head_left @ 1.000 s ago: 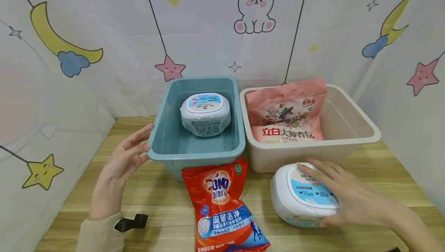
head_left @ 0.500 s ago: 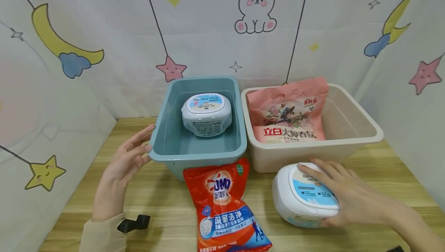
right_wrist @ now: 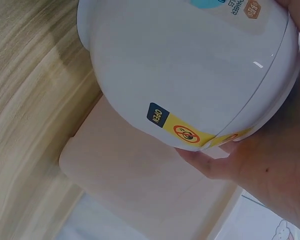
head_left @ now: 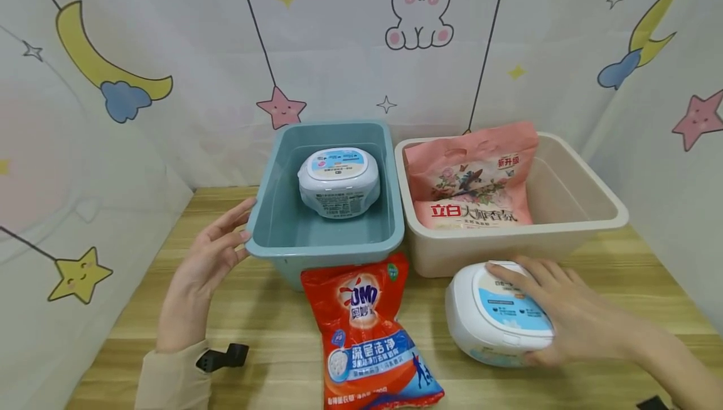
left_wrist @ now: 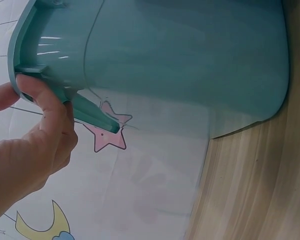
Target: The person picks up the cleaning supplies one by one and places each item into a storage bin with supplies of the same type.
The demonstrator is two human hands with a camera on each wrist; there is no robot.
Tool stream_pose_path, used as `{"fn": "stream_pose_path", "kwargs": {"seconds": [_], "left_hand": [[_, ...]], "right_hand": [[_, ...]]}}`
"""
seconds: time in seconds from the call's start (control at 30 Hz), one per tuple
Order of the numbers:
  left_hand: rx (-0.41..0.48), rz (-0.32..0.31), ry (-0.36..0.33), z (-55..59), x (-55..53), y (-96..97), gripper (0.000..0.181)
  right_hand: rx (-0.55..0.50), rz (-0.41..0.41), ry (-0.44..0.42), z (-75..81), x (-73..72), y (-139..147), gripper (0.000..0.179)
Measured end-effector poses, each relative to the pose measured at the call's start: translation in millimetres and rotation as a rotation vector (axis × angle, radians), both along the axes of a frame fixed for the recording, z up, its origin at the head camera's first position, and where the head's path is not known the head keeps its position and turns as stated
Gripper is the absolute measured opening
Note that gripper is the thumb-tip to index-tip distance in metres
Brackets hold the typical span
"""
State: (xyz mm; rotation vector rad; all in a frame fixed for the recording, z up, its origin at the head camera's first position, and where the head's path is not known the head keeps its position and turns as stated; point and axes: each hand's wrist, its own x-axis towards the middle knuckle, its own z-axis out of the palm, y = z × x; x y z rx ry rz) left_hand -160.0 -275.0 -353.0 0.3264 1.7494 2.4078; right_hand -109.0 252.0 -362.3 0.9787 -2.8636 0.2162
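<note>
My left hand (head_left: 211, 256) grips the left rim of a blue-green plastic bin (head_left: 324, 250); in the left wrist view the fingers (left_wrist: 45, 97) curl at the rim's underside. Inside that bin stands a white tub (head_left: 339, 184) with a blue-and-cream lid label. My right hand (head_left: 570, 316) grips a second white tub (head_left: 480, 322), tilted, in front of the beige bin (head_left: 508, 250). From the right wrist, this tub (right_wrist: 190, 65) shows a yellow sticker marked OPEN. Its contact with the table cannot be made out.
A red OMO laundry powder bag (head_left: 367, 334) lies in front of the blue-green bin, its top end against it. A pink laundry powder bag (head_left: 474, 178) leans in the left part of the beige bin. A patterned curtain (head_left: 339, 52) hangs behind the wooden table (head_left: 265, 347).
The head view has shifted slightly, moving everything a little to the right. Both hands keep their holds, on the bin rim and on the tub, with no clear movement against the table.
</note>
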Motion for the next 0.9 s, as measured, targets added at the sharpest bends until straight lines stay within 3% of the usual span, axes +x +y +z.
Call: {"fn": "stream_pose_path", "kwargs": {"seconds": [0.9], "left_hand": [[-0.011, 0.018, 0.001, 0.4, 0.2, 0.6, 0.053]], "right_hand": [[-0.005, 0.024, 0.042, 0.5, -2.8, 1.3, 0.120]]}}
